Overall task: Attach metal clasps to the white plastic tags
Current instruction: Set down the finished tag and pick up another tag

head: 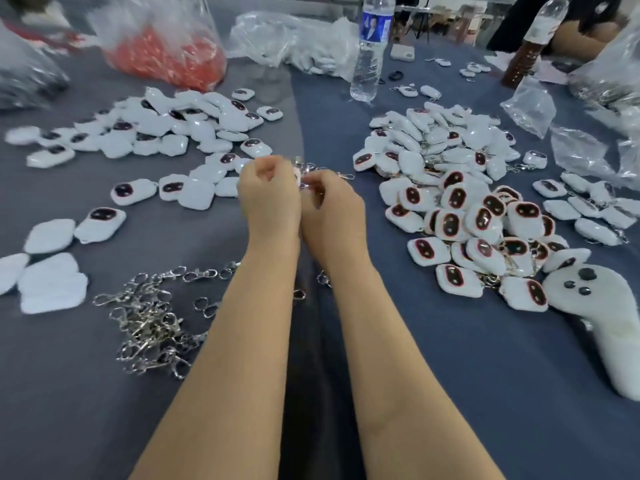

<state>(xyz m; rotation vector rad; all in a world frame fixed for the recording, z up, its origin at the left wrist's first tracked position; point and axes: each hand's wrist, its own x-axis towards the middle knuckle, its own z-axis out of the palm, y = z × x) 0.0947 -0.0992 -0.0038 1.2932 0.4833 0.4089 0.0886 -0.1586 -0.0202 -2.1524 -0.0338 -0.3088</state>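
My left hand (268,195) and my right hand (332,209) meet over the middle of the grey cloth, fingers curled. Between them sits a white plastic tag (297,176), mostly hidden, which the left hand pinches. The right hand pinches a metal clasp (341,175) whose silver hook sticks out past the fingertips, touching the tag. A loose heap of metal clasps (152,317) lies near my left forearm. Bare white tags (173,126) spread at the left. Tags with clasps on them (460,209) pile up at the right.
A clear water bottle (370,50) stands at the back centre. A bag of red pieces (169,53) sits back left, with plastic bags (530,105) at the right. A white handheld controller (602,317) lies at the right edge. Another person's arm (581,32) is at the far right.
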